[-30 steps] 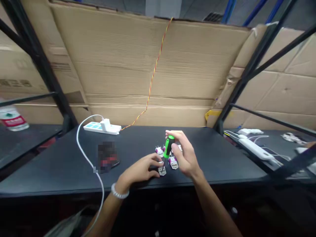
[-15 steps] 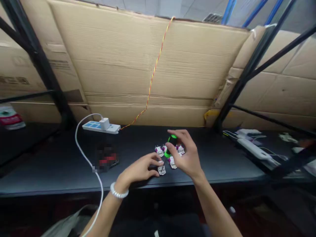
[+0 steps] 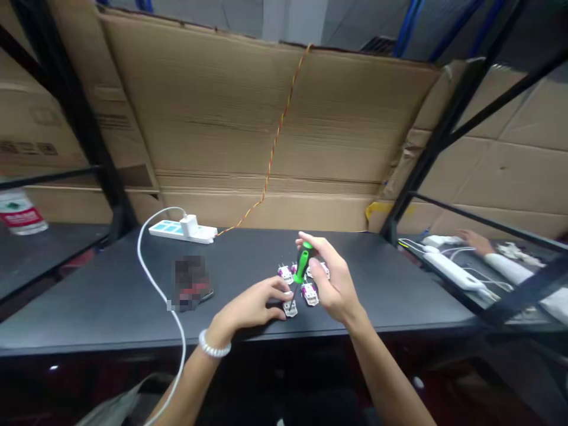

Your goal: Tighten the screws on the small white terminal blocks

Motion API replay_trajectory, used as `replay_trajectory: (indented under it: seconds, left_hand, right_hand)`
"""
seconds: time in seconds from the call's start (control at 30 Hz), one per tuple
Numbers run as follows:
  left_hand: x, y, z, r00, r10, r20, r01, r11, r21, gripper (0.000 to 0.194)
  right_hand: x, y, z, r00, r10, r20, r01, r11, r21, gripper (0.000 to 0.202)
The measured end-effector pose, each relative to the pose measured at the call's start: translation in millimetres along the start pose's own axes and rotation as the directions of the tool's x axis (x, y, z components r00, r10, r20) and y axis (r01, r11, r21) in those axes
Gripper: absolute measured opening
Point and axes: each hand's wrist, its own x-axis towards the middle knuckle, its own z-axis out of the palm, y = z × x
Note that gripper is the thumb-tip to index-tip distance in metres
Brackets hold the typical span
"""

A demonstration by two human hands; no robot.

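Green and black: 1 screwdriver [image 3: 304, 261], handle uppermost, shaft slanting down to the left, its tip end at 1 white piece [image 3: 290, 309] that lies near the front edge of the table [image 3: 377, 302].

Right grip [image 3: 332, 281]: closed on the handle, more pinch than fist, thumb against its side and fingers curled by its top end.

Left grip [image 3: 255, 305]: half open, thumb and forefinger bent with a gap between, tips at the left side of the same white piece. We cannot tell whether they pinch it or merely rest against it. 1 pale bracelet [image 3: 215, 348] circles the left wrist.

Further white-and-purple pieces [image 3: 309, 294]: grouped just beyond and to the right. We cannot count them with certainty, since the screwdriver and right fingers cover some.

Hard to make out: where precisely the tip meets the piece, too small for us to read. 1 dark-and-red item [image 3: 191, 281], left of the hands, is pixelated.

Cut off: 1 bottle [image 3: 22, 214], red-and-white label, at the left border; 1 white cable [image 3: 153, 278], leaving by the lower border. Beyond the black rack frame [image 3: 419, 171], 1 co-worker's hand [image 3: 475, 241] reaches in near white power strips [image 3: 455, 269], the sleeve [image 3: 510, 267] cropped at the right.
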Motion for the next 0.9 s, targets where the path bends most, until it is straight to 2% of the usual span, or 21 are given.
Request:
replay_trajectory:
  seconds: [0.13, 0.3, 0.37, 0.5, 0.67, 0.83, 0.9]
  left_hand:
    - [-0.4, 1.0, -0.8, 1.000, -0.003, 0.002, 0.003, 1.000, 0.007, 0.025]
    - [-0.3, 0.6, -1.3, 1.000, 0.016, 0.018, -0.016, 1.000, 0.007, 0.022]
    - [-0.2, -0.7, -0.8, 1.000, 0.026, 0.014, -0.026, 1.000, 0.002, 0.022]
    - [-0.5, -1.3, 0.1, 1.000, 0.017, 0.007, -0.017, 1.000, 0.002, 0.023]
    - [-1.0, 1.1, -0.9, 1.000, 0.000, 0.009, 0.000, 1.000, -0.001, 0.027]
    - [-1.0, -1.2, -0.8, 1.000, 0.009, 0.017, -0.009, 1.000, 0.002, 0.024]
    - [-1.0, -1.8, -0.9, 1.000, -0.001, 0.019, 0.001, 1.000, 0.005, 0.026]
  right_hand:
    - [-1.0, -0.9, 2.9, 0.994, 0.014, -0.105, -0.023, 0.996, -0.080, 0.030]
    - [-2.6, -1.9, 3.7, 0.999, 0.016, 0.036, -0.017, 0.999, 0.031, 0.045]
    - [-2.7, -2.5, 4.3, 1.000, 0.010, 0.015, -0.011, 1.000, 0.015, 0.043]
    - [-1.8, -2.1, 5.1, 0.994, 0.009, -0.105, -0.016, 0.998, -0.061, 0.031]
    - [-1.8, -1.9, 1.8, 0.999, -0.040, -0.010, 0.041, 0.995, 0.089, 0.044]
    - [-3.0, -2.0, 3.6, 0.995, 0.006, -0.101, -0.011, 0.999, -0.046, 0.033]
    - [-3.2, -1.8, 3.4, 0.996, 0.014, -0.085, -0.017, 0.999, -0.033, 0.035]
